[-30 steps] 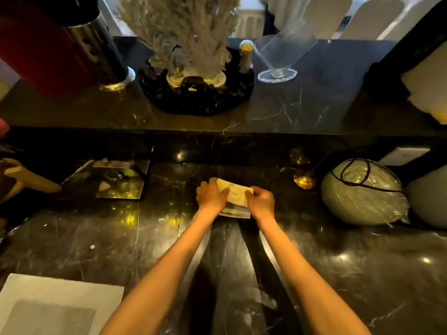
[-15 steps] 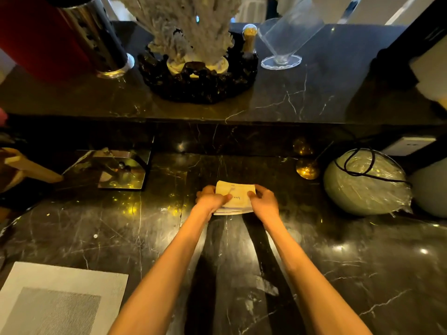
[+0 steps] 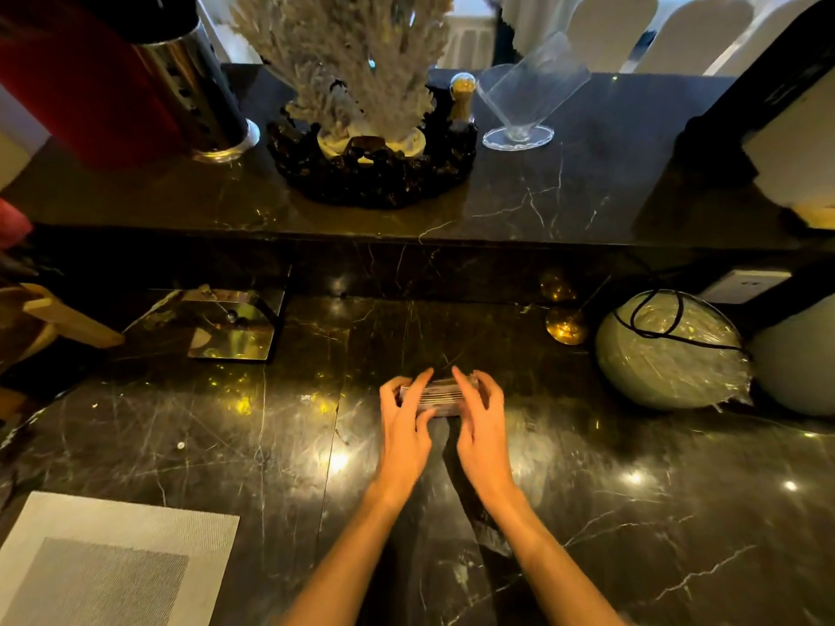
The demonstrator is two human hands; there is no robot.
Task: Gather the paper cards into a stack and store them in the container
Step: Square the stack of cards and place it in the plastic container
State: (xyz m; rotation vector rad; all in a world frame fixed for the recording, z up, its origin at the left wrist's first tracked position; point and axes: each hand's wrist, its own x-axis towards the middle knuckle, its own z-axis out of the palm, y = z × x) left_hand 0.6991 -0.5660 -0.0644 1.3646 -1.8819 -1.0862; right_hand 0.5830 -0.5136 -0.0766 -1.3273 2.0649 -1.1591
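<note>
A stack of paper cards [image 3: 437, 394] stands on its long edge on the dark marble counter [image 3: 587, 512], its layered edges facing up. My left hand [image 3: 403, 422] holds its left end and my right hand [image 3: 480, 422] holds its right end, index fingers resting along the top. A mirrored metal container [image 3: 235, 325] sits on the counter to the far left of my hands, apart from them. The lower part of the stack is hidden behind my fingers.
A grey placemat [image 3: 104, 562] lies at the near left. A plastic-wrapped round object with a black cord [image 3: 668, 350] and a brass ball [image 3: 565, 327] sit at the right. The raised ledge holds a coral ornament [image 3: 361, 106], a steel cylinder [image 3: 203, 92] and a clear stand [image 3: 524, 106].
The stack was lying flat under my hands; now it is tipped up onto its edge, held between both hands with my fingers along the top.
</note>
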